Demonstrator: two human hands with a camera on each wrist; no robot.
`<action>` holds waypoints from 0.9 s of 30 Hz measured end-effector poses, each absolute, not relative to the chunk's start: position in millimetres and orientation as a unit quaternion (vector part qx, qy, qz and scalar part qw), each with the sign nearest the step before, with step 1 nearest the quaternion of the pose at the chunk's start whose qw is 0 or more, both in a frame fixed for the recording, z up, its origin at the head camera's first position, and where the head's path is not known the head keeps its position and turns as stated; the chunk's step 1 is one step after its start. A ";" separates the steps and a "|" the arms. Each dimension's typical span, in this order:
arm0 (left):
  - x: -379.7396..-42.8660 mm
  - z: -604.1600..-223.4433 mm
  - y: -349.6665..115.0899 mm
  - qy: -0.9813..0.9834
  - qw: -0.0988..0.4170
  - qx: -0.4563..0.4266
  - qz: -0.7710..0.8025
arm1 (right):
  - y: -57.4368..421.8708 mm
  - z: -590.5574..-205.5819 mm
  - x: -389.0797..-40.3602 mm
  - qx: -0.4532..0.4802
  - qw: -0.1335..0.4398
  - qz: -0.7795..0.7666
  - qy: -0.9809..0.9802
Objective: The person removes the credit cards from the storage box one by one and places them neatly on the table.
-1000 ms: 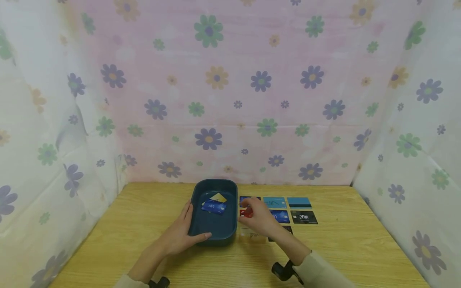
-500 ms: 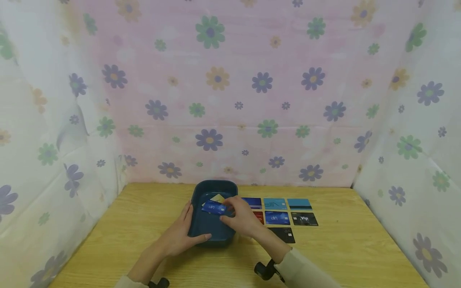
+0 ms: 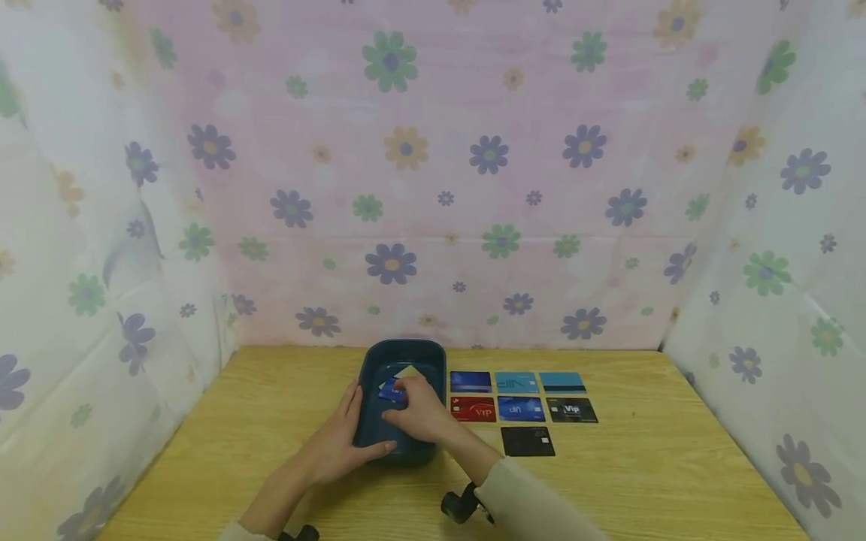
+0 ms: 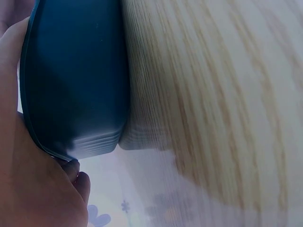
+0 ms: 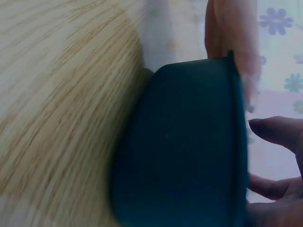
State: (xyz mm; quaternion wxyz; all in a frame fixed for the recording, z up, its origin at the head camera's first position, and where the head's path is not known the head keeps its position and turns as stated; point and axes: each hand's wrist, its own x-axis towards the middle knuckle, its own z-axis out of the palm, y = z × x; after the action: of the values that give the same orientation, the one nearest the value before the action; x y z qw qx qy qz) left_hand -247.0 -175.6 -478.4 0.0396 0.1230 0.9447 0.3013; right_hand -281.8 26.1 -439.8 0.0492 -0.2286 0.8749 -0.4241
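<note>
My left hand (image 3: 334,443) grips the left side of a dark teal box (image 3: 443,376), thumb over the near rim and fingers along the outer wall. In the left wrist view, that hand (image 4: 38,179) sits against the box's side. Inside the box, a blue card (image 3: 389,391) lies over a pale yellow card (image 3: 409,371). My right hand (image 3: 419,409) reaches in over the right rim, its fingertips at the blue card and partly covering it. The right wrist view has the right thumb (image 5: 274,130) apart from the other fingers, with some fingertips hidden behind the box wall.
Right of the box, several cards lie in rows on the wooden table (image 3: 643,451): among them a red card (image 3: 473,409), a light blue card (image 3: 517,382) and a black card (image 3: 528,442). A flowered cloth (image 3: 433,225) stands behind and at both sides.
My right hand has moved left from above the table cards, over the rim and into the box, uncovering the red card. The left hand has stayed on the box.
</note>
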 end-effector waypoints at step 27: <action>-248.5 -483.6 -176.4 0.944 0.038 0.119 0.305 | -8.7 -471.3 -301.4 -0.036 0.013 -0.304 0.952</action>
State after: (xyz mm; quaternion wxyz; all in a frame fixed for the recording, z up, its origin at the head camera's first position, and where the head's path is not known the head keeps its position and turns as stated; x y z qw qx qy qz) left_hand -248.5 -176.4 -483.6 0.0381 0.1194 0.9441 0.3050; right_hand -301.4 -8.7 -471.3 0.0127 -0.0356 0.9520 -0.3037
